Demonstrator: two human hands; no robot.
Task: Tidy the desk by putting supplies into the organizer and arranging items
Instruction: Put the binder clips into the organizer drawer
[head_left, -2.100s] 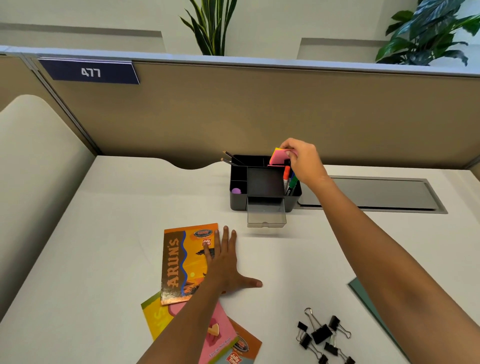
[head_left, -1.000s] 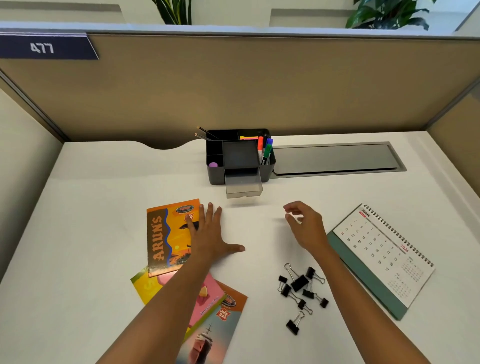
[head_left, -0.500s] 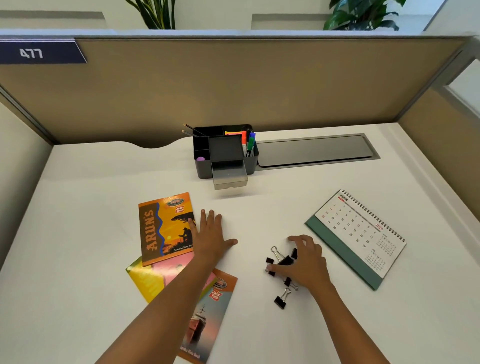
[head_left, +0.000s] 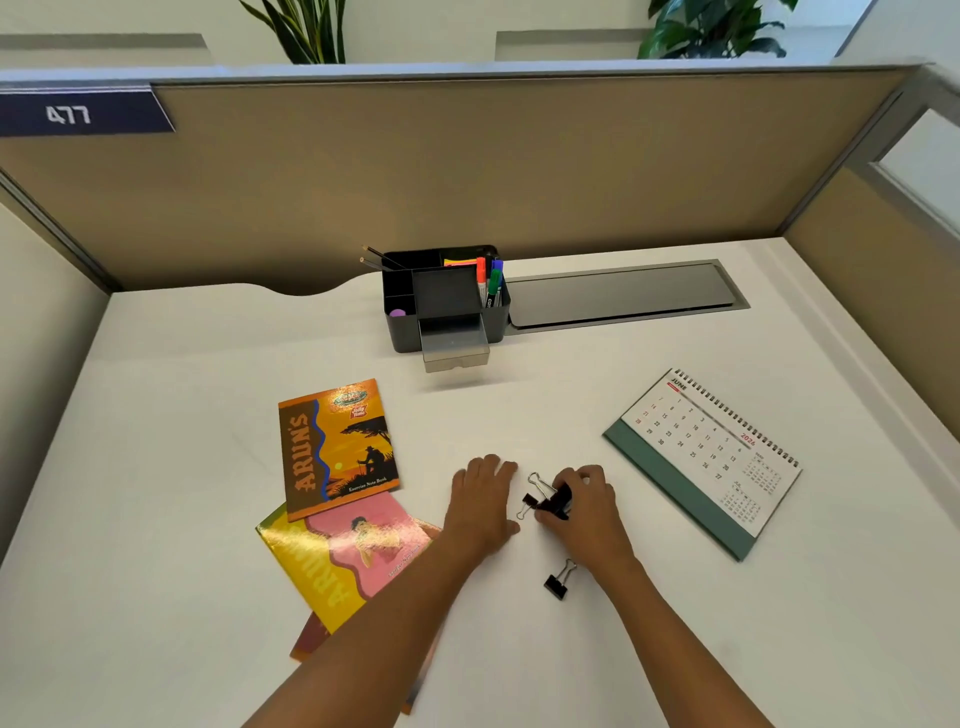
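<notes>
Gathering binder clips for the organizer

My right hand (head_left: 584, 506) has its grip curled closed around a bunch of binder clips (head_left: 545, 500), low on the surface and well in front of the organizer (head_left: 447, 301); how many clips it holds I cannot tell. My left hand (head_left: 480, 501) rests flat, fingers straight, just beside the bunch. One stray clip (head_left: 560, 581) lies apart, farther from the organizer, near my right wrist. The organizer's drawer (head_left: 455, 348) stands pulled out. Risk: wire handles protrude from the grip, so a loose clip may slip out during the lift. Risk: the stray clip may be left behind.
</notes>
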